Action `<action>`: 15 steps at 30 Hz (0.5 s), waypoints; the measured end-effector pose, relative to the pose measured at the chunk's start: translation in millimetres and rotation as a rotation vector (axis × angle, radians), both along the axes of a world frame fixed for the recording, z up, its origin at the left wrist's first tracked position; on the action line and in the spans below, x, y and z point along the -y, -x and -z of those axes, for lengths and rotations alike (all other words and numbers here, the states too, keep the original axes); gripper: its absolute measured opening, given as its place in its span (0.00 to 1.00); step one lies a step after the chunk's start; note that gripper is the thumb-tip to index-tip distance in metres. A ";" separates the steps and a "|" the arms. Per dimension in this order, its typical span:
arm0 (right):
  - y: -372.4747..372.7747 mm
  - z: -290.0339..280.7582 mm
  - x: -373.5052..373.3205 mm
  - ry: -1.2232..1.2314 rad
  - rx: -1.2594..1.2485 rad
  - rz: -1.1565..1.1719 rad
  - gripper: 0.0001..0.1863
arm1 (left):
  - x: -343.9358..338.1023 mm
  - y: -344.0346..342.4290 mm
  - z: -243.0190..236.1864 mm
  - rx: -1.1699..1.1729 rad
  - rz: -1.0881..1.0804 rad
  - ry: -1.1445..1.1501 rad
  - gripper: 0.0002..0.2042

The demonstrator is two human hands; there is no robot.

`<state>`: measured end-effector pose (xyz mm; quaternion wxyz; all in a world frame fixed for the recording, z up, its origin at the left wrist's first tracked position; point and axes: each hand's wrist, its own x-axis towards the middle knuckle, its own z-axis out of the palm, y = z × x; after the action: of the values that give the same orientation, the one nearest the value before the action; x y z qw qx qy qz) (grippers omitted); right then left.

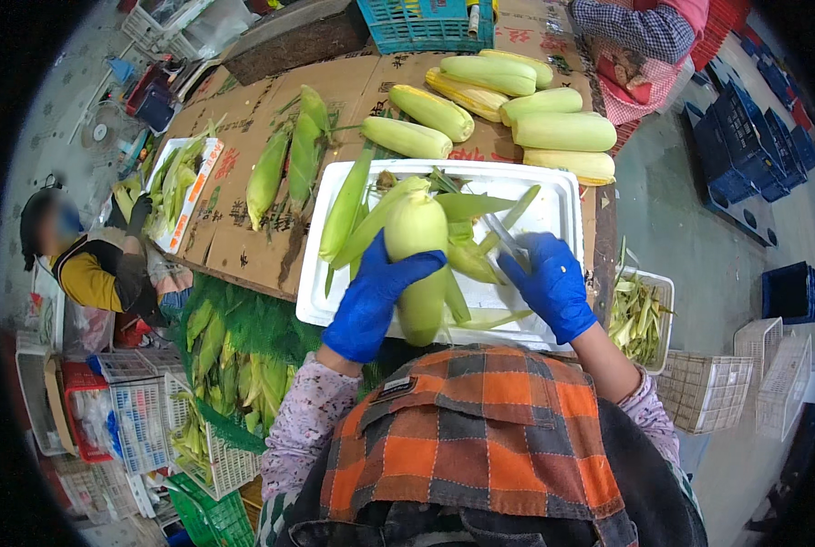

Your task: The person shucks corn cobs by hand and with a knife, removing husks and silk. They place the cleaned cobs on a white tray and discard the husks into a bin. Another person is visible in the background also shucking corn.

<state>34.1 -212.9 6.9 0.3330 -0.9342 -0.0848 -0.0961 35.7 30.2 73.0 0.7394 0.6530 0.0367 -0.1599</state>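
Observation:
My left hand (377,296), in a blue glove, is closed around an ear of corn (418,223) in pale green husk, its cut end facing up. In my right hand (551,283), gloved the same way, is a knife (505,239), its blade pointing up and left. Both hands are over a white foam tray (553,196) that holds green husk leaves (476,260) and another unpeeled ear (345,208) at its left side. The knife stands apart from the held ear. Its handle is hidden by my fingers.
Trimmed ears (562,131) lie beyond the tray on the cardboard-covered table (234,196); two unpeeled ears (269,178) lie left. A blue crate (426,25) stands at the back. A husk basket (667,301) sits right, a green net sack (234,310) left. Other people (93,273) work nearby.

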 end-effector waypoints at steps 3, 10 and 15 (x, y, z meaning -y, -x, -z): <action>6.1 43.1 13.9 0.198 -0.090 0.068 0.14 | -1.2 -0.6 -23.9 0.012 -0.002 -0.028 0.27; 21.3 -15.0 29.2 -0.798 -0.562 0.101 0.14 | -8.7 -8.5 44.4 0.333 0.143 -0.820 0.31; 40.0 -28.2 7.2 -0.491 -0.462 -0.069 0.16 | 7.8 -17.6 59.0 0.356 0.149 -0.933 0.35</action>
<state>-5.9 -220.2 35.1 0.5616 -0.8197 -0.0130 0.1120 53.3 22.5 14.0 0.3501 0.9319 -0.0693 -0.0650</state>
